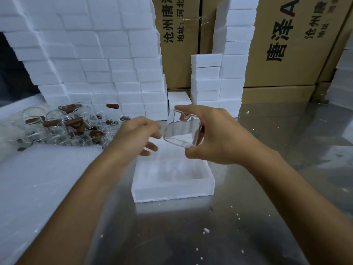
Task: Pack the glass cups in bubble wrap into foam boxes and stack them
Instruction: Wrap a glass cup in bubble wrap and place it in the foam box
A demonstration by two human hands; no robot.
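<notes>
Cup [182, 131] above open foam box [172, 185]

One open foam box [172, 190], one held glass cup [182, 131], two hands, left [133, 138], right [215, 134], too many piled cups [57, 127] to count

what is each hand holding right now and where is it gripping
The right hand grips a clear glass cup round its body, thumb under the base. The left hand holds nothing.
</notes>
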